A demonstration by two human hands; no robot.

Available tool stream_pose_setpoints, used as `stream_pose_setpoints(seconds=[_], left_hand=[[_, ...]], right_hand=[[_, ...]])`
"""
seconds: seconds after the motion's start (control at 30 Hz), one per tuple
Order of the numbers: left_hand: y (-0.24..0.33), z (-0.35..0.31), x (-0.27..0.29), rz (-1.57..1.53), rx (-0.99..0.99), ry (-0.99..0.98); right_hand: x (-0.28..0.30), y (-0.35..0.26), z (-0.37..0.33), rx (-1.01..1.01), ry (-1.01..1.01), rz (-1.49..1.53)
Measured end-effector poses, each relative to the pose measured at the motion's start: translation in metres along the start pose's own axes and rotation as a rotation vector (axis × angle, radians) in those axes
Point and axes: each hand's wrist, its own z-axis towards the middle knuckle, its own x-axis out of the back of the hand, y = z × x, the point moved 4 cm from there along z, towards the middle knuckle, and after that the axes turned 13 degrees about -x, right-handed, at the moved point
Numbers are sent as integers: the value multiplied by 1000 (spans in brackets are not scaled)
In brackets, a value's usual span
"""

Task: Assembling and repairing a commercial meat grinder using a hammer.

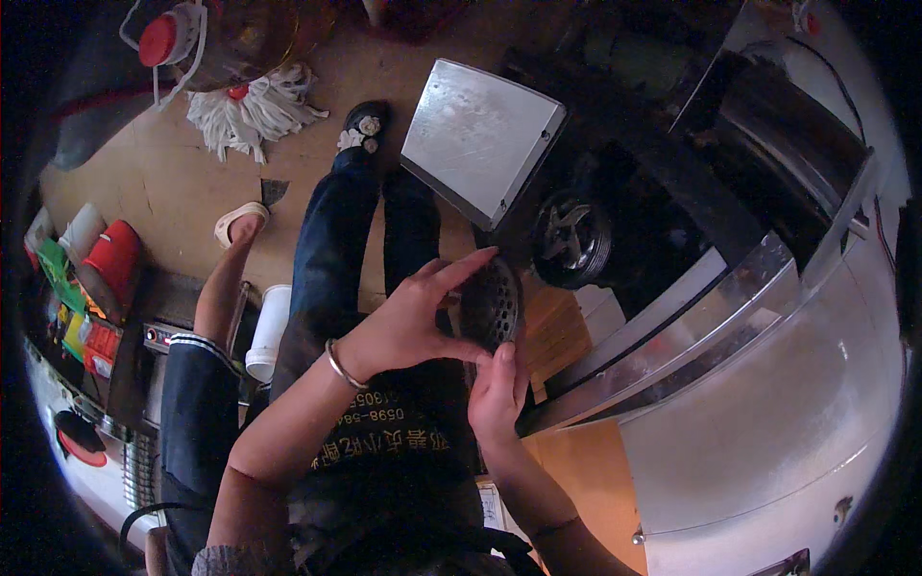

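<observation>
Holding item, nearest the wearer: a round perforated metal disc [490, 303], dark and dished, gripped between both hands above the wearer's lap.

Left hand [408, 322]: fingers spread and curled over the disc's upper left rim, index finger stretched along its top; closed on the disc. A thin bangle [342, 365] sits on the wrist.

Right hand [497, 392]: below the disc, thumb pressed against its lower edge, fingers closed on the underside as far as can be seen.

Progress, judged: the disc is free in the hands and apart from any machine, so it is out of its seat and being turned or looked over; any fitting or cleaning appears not yet finished.

Below the hands: dark apron with pale lettering, dark trousers [336, 250], one dark shoe with a pale flower [363, 125] on the tan floor.

At the left: another person's bare lower leg in a pale slipper [238, 223], with a white cup [266, 331] beside it.

Right of the disc: a dark machine opening with a metal blade hub [570, 235], and a curved steel housing [768, 403] running to the right edge.

Beyond: a flat steel cover plate [480, 134] leaning near the machine.

Farthest: a white string mop [252, 110] and a large amber jug with red cap [211, 38] at the top left; red containers [113, 261] on a shelf at the far left.
</observation>
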Motion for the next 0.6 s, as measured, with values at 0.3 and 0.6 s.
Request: stream_pose_setpoints(seconds=[0.3,0.6], left_hand=[[-2,4,-6,90,59,2],[3,15,-11,87,-64,10]], right_hand=[[7,0,-2,15,150,-348],[-7,-18,0,83,63,66]])
